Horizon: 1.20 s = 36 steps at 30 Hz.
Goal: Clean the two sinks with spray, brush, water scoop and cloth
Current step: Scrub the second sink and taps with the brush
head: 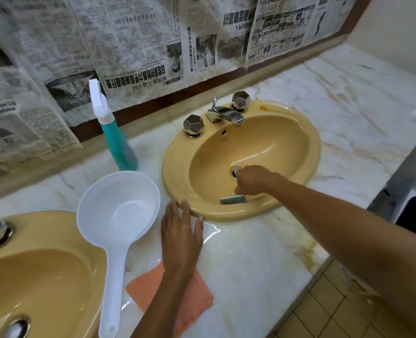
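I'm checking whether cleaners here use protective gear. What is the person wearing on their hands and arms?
Nothing that shows. The left hand and right hand are bare, without gloves, rings, a watch or wristbands. Both forearms are uncovered as far as the frame reaches, so no sleeve is in view.

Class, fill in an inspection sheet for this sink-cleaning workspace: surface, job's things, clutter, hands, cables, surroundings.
Surface: marble counter, wet patch by the left hand, yellowish stains near its front right edge.
Job's things: spray bottle upright between the sinks; white water scoop lying on the counter; orange cloth under the left forearm; scrub brush in the right sink; left sink partly in view.
Clutter: nothing seen.
Hands: left hand flat on the counter, fingers touching the right sink's rim; right hand grips the brush.
Cables: nothing seen.
Surroundings: newspaper covering the wall; tiled floor.
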{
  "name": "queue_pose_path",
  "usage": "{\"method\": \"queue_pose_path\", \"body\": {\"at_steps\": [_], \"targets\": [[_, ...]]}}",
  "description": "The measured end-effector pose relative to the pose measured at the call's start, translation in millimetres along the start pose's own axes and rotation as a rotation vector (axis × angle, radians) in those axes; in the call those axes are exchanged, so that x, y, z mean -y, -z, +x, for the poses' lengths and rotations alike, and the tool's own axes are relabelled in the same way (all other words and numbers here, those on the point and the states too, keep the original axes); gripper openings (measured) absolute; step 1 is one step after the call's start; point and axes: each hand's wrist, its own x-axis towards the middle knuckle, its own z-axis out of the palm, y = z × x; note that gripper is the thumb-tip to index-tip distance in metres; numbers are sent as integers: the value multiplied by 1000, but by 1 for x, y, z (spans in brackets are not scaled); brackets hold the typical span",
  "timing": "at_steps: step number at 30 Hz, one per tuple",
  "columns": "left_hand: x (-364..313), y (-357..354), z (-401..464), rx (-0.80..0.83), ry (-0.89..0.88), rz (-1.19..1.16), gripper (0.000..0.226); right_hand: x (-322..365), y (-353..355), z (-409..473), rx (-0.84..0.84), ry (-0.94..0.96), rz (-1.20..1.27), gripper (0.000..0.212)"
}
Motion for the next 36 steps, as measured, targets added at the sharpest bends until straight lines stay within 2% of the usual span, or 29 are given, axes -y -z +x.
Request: {"method": "queue_pose_path", "body": {"at_steps": [2, 4, 7, 9, 11, 13, 15, 17, 18, 21, 22, 24, 26, 28, 30, 32, 34, 36], "targets": [[0, 1, 0, 9, 4, 0, 59, 14, -3, 0, -51, 36, 52, 24], [-1, 1, 0, 9, 14, -11, 58, 6, 5, -8, -82, 32, 2, 22], [-1, 3, 0, 5, 18, -36, 61, -21, 14, -32, -107, -36, -48, 30], [-1, 3, -1, 5, 15, -40, 61, -21, 13, -45, -157, -97, -76, 26], [1, 2, -1, 6, 23, -46, 63, 5, 3, -45, -227, -99, -21, 18], [0, 3, -1, 3, 14, -47, 65, 35, -13, -48, -367, -62, -50, 16], [-1, 3, 0, 6, 7, -51, 66, 38, -18, -51, -488, -47, -126, 19], [-1, 3, 0, 18, 0, -55, 66, 18, -19, -63, -369, -111, -185, 13], [-1, 4, 0, 23, -2, -58, 66, 6, -19, -72, -297, -163, -183, 17], [-1, 6, -1, 28, -2, -59, 66, -11, -22, -78, -391, -260, -167, 27], [-1, 6, -2, 30, -3, -59, 66, 0, -20, -74, -369, -253, -122, 26], [-1, 6, -2, 31, -11, -54, 66, 32, -28, -64, -364, -170, -69, 24], [1, 7, -3, 28, -27, -54, 67, 54, -33, -63, -473, -26, -120, 23], [2, 8, -3, 31, -33, -54, 67, 37, -47, -60, -561, 35, -164, 24], [1, 8, -4, 41, -34, -55, 67, 8, -52, -71, -492, -73, -205, 28], [0, 8, -3, 49, -30, -56, 67, -6, -40, -84, -343, -226, -208, 22], [-1, 8, -3, 59, -17, -54, 67, 2, -36, -81, -381, -234, -165, 23], [-1, 8, -2, 64, -15, -55, 68, 43, -41, -82, -457, -174, -131, 24]]}}
